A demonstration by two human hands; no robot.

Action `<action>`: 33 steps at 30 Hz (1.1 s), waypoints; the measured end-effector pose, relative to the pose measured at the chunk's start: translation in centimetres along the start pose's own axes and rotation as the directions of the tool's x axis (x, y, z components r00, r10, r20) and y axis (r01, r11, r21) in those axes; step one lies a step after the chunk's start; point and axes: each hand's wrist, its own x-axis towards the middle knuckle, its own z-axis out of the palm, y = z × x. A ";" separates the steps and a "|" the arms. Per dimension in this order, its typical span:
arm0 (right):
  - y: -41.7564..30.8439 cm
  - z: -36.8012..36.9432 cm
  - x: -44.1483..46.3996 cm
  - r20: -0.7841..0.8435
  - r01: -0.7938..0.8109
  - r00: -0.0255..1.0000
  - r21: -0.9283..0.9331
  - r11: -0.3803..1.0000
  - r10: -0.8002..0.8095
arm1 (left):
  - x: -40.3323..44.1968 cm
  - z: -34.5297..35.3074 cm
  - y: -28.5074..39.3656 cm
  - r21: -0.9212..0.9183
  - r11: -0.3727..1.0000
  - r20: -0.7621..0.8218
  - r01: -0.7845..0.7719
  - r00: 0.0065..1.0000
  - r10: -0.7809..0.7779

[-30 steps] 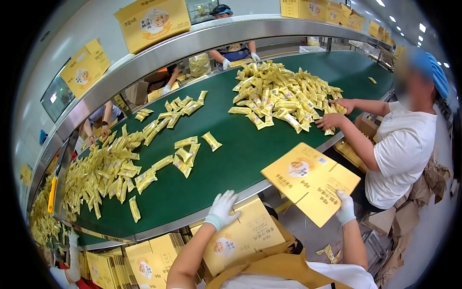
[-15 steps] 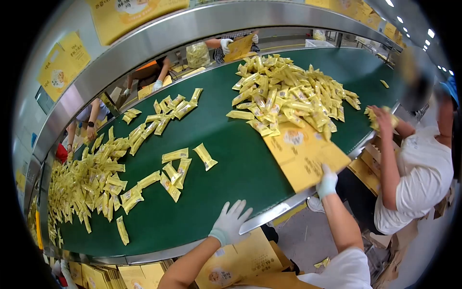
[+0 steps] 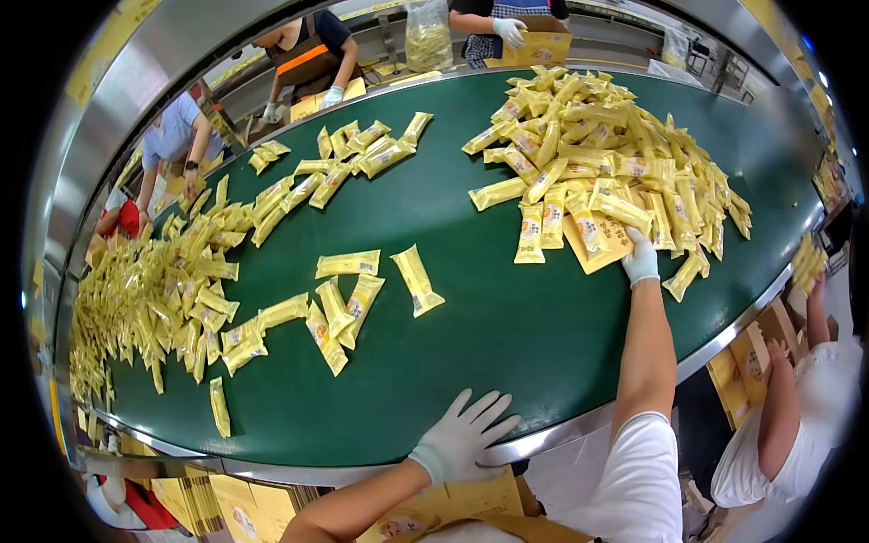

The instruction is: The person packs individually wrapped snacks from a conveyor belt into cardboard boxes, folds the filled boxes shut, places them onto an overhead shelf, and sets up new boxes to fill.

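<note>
My right hand (image 3: 641, 258), in a pale glove, grips the near edge of a flat yellow cardboard piece (image 3: 597, 246). Most of that cardboard is hidden under a large pile of yellow wrapped packets (image 3: 588, 136) on the green belt (image 3: 471, 353). At the belt's near metal edge, my left hand (image 3: 463, 436) is gloved too, its fingers spread and nothing held. Several loose packets, one of them upright (image 3: 417, 281), lie on the belt beyond my left hand.
A second packet heap (image 3: 154, 299) covers the belt's left end. Co-workers sit across the belt; one handles an open carton (image 3: 536, 45). Another person (image 3: 787, 425) at the right holds packets. Flat cartons (image 3: 244, 507) stand below the near edge.
My right hand has pushed the cardboard forward from the near side in under the pile. My left hand has shifted slightly right along the edge. The person at right has lifted packets off the belt.
</note>
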 end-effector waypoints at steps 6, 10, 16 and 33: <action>-0.4 2.4 -5.2 0.129 0.130 0.985 -0.126 0.984 -0.114 | -0.5 1.1 -0.1 -0.106 0.994 -0.241 -0.006 0.970 -0.020; 0.1 4.6 -9.7 0.202 0.087 0.979 -0.278 0.957 -0.030 | -0.7 1.6 0.0 -0.148 0.988 -0.369 0.039 0.925 -0.092; 5.7 6.6 -16.3 0.927 0.777 0.355 -0.364 -0.514 -0.120 | -0.3 3.2 0.5 -0.050 0.985 -0.552 0.168 0.817 -0.168; 5.9 16.3 -23.8 0.472 0.562 0.826 -0.634 0.532 -0.309 | -2.9 2.5 0.5 -0.041 0.905 -0.510 0.424 0.770 -0.383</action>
